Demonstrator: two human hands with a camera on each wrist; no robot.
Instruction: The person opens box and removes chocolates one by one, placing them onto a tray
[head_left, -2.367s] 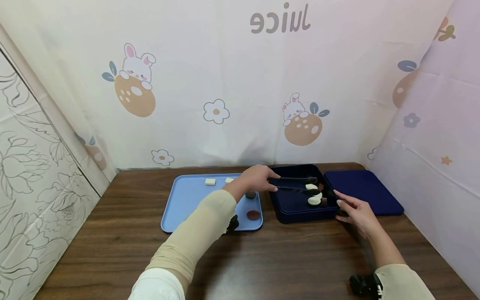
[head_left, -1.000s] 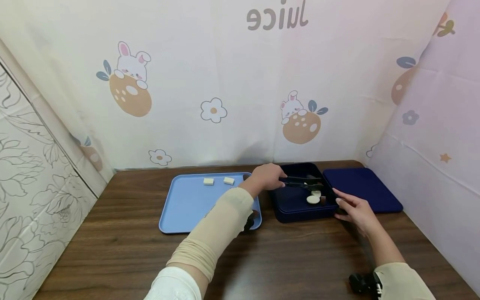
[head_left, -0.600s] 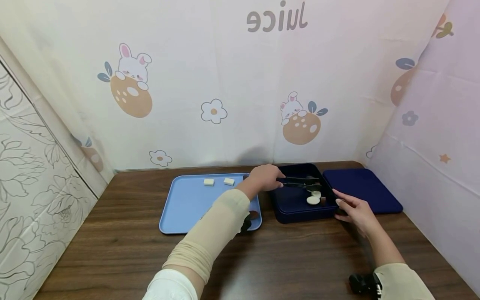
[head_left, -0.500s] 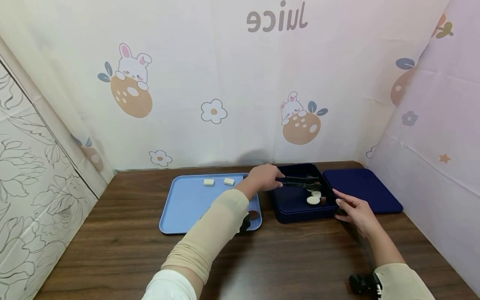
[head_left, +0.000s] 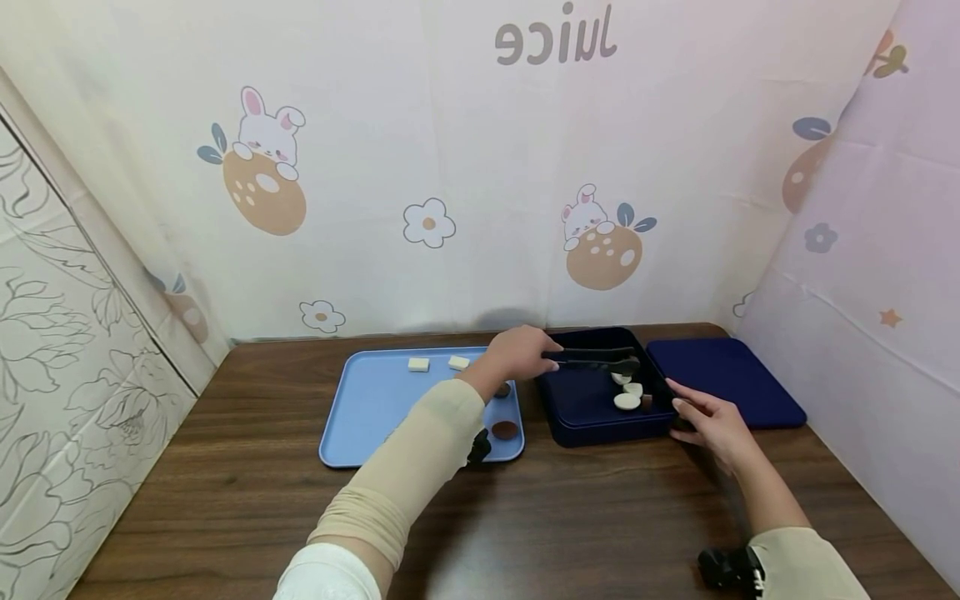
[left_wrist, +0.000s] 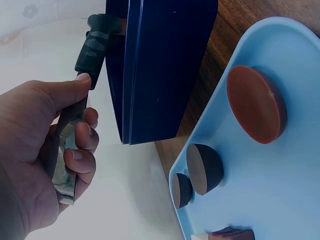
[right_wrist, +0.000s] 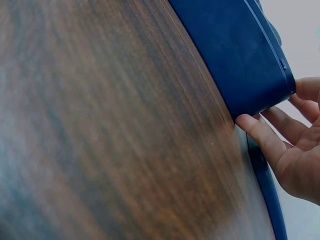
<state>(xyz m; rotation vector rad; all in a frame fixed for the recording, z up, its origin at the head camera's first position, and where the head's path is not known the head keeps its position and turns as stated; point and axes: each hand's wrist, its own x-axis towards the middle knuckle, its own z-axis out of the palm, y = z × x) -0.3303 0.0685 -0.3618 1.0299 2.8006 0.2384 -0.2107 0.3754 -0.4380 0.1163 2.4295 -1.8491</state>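
My left hand (head_left: pixel 517 352) grips black-tipped metal tongs (left_wrist: pixel 92 50) from the left, thumb and fingers wrapped round the arms. Over the navy blue box (head_left: pixel 611 435), the tong tips point right, their two arms slightly apart. Below them, along the right part of the box, lie a few white oval pieces (head_left: pixel 627 402) and a small brown piece (head_left: pixel 647 401). My right hand (head_left: pixel 712 427) touches the near right corner of the box, thumb low by the table and fingers up the side, as the right wrist view shows.
A light blue tray (head_left: pixel 367 421) lies left of the box. It bears white blocks (head_left: pixel 418 364), a reddish-brown oval piece (left_wrist: pixel 256 105) and dark half-round pieces (left_wrist: pixel 204 169). The flat navy lid (head_left: pixel 723 379) lies right of the box. A printed curtain (head_left: pixel 487 167) hangs behind.
The left hand first moved right with the tongs over the white pieces. Since then it has drawn back left and the tong arms have spread apart. The right hand stays at the box corner.
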